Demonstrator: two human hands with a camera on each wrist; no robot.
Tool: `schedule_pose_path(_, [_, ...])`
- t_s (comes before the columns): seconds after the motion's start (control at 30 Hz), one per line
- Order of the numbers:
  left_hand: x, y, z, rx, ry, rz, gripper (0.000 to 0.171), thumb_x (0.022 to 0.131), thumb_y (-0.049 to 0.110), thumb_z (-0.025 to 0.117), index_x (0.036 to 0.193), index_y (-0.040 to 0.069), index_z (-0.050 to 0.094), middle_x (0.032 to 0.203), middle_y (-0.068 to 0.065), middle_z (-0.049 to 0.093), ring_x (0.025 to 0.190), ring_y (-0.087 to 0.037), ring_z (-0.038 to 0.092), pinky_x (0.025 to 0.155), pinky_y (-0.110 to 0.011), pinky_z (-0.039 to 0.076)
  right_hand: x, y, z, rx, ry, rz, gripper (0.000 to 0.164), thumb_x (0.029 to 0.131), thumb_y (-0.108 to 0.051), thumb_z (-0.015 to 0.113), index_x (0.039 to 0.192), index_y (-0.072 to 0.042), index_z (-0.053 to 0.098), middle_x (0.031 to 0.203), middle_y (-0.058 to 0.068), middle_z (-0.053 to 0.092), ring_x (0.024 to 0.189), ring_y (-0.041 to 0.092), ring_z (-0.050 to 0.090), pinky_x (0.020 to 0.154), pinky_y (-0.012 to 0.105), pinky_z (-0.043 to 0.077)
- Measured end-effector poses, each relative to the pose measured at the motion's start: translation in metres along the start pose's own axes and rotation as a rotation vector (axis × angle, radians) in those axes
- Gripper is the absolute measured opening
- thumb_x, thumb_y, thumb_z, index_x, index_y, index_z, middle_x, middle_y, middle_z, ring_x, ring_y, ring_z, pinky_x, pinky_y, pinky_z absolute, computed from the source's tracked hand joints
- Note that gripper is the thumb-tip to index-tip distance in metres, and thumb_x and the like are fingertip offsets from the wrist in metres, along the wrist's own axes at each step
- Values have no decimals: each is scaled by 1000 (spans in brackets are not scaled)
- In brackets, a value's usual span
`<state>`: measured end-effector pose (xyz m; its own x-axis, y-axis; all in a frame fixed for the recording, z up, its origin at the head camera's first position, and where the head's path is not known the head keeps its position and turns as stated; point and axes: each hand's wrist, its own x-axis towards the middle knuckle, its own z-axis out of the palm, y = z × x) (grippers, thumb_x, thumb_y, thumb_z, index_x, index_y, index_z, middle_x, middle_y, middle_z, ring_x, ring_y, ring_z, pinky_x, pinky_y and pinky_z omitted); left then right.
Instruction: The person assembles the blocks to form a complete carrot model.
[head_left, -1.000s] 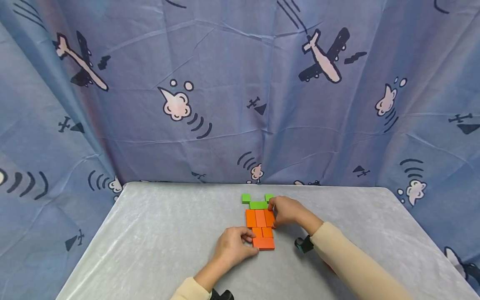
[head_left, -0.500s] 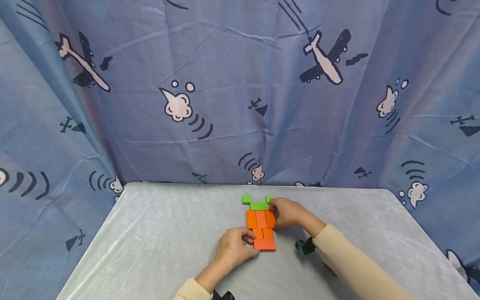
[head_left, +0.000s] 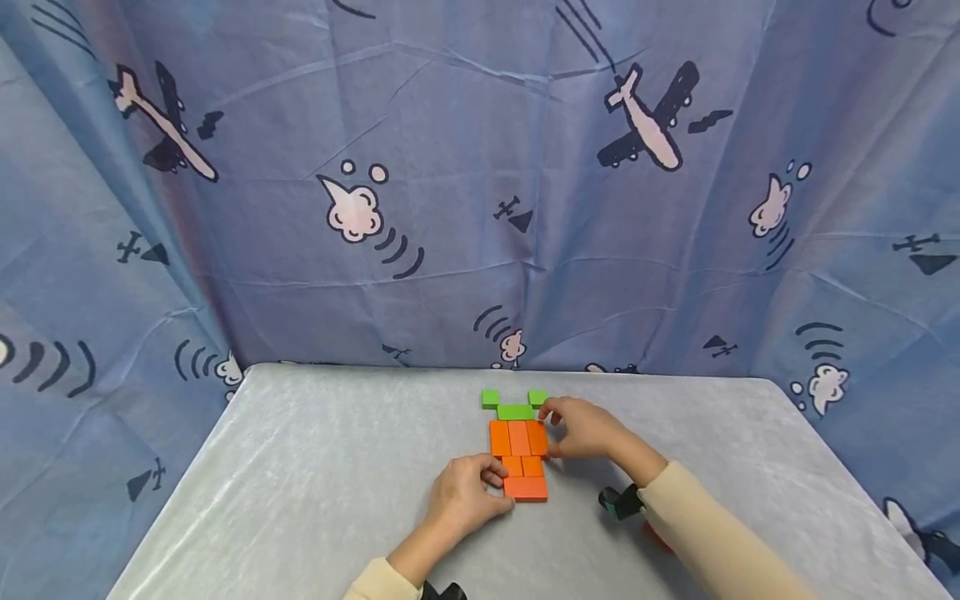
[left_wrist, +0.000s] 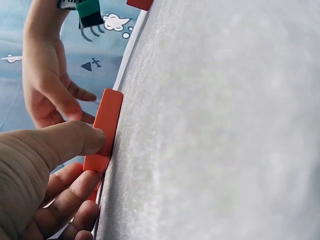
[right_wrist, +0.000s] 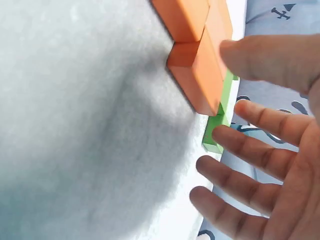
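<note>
Flat blocks lie joined in a figure on the table. At its near end is a red-orange block (head_left: 527,489); my left hand (head_left: 462,492) pinches its left end, thumb on the near face and fingers curled at the side. Two small orange blocks (head_left: 522,467) lie beyond it, then three upright orange blocks (head_left: 519,438) side by side. A green bar (head_left: 515,412) and two green squares (head_left: 490,398) form the far end. Beside the right orange block is my right hand (head_left: 588,429), its fingers spread and holding nothing in the right wrist view; the thumb lies close to the orange blocks (right_wrist: 204,75).
A red object (head_left: 655,536) lies partly hidden under the right sleeve (head_left: 720,533). A dark wrist camera (head_left: 621,502) hangs below the right wrist. Behind the table (head_left: 337,450), a blue curtain (head_left: 450,317) with airplane prints hangs along the far edge.
My right hand has drawn slightly to the right, its fingers loosening from the orange block's edge. More of the red object shows under the sleeve. The left hand stays in place.
</note>
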<state>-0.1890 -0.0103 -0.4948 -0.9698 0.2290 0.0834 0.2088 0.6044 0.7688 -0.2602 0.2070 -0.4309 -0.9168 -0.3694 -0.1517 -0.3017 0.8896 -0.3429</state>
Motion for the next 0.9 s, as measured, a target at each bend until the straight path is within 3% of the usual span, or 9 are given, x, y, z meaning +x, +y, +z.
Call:
schedule_pose_path(0.27, [-1,1,2,7,10,7,25,63,25,84,84,24,69,73,16,66,65,3,53,61,-20,43,-35,2,-9,26,121,5,32,80,-28,73,108,-14,65,101,7,69,88,24,64,73,41,52])
schedule_pose_path(0.67, [-1,0,4,6,5,-13,25,65,26,84,84,24,69,74,16,65,66,2,54,62,-21,43,-102,12,-18,11,239,22,22,81,-29,74,101,-25,68,100,-7,67,84,14,60,69,33,48])
schedule_pose_path(0.9, [-1,1,2,13,5,-11,25,64,26,84,84,24,69,72,16,65,65,2,54,62,-22,43,-135,29,-19,15,190,51,31,80,-33,75,108,-20,66,102,-3,66,86,17,62,69,35,50])
